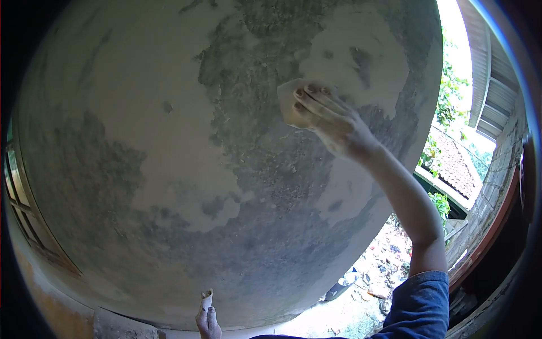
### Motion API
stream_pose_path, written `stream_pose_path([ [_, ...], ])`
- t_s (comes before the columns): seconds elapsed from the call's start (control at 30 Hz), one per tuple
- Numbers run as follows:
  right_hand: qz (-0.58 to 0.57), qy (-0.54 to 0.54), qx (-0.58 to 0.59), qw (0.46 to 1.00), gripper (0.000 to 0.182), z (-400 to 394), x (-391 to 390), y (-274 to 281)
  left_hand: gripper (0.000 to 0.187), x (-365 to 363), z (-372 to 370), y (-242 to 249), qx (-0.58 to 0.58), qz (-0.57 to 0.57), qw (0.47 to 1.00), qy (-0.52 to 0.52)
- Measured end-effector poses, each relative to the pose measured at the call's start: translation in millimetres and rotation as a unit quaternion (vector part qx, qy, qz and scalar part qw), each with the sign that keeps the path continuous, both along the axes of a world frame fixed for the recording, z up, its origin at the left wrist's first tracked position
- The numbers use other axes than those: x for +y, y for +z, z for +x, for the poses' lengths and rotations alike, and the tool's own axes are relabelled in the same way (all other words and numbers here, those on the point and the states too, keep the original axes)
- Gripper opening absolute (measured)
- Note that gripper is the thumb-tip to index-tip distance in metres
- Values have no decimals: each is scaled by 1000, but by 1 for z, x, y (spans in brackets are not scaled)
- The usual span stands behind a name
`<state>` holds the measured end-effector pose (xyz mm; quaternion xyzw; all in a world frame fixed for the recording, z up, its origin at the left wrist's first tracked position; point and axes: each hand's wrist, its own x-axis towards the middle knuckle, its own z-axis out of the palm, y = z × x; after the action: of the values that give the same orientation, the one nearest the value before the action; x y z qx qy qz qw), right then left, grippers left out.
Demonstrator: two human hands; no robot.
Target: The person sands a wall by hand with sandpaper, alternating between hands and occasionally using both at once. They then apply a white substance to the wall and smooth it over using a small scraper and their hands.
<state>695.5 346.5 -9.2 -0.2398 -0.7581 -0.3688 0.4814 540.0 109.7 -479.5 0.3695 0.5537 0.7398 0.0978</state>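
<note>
My right hand (337, 123) is raised against a large plastered wall (169, 147), its fingers stretched over a pale sheet of sandpaper (289, 106) and pressing it flat on the surface. Part of the sheet is hidden under the fingers and palm. Down at the bottom of the view, my left hand (209, 326) is closed around a rolled piece of pale sandpaper (207, 298), apart from my right hand. The wall is patchy, with light smooth areas and rough dark grey ones.
A framed window (20, 198) is at the far left. Past the wall's right edge lie rubble-strewn ground (375, 271), green plants (449, 90) and a tiled roof (454, 164). A block wall (491, 198) stands at the far right beneath a corrugated roof (497, 85).
</note>
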Motion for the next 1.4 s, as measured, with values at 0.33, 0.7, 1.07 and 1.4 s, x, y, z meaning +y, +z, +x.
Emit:
stream_pose_path([
  [0.33,208,110,86,968,30,70,51,101,24,-8,1,-1,-11,-8,1000,-24],
  [0.7,124,127,145,973,24,91,58,142,29,2,-12,-14,-52,-76,993,-76],
  [1.07,-209,371,155,891,27,-3,-43,61,30,5,-18,-9,-45,-76,993,-76],
  [1.4,210,159,-41,964,35,-6,14,67,31,-1,-11,-10,-55,-83,992,-74],
])
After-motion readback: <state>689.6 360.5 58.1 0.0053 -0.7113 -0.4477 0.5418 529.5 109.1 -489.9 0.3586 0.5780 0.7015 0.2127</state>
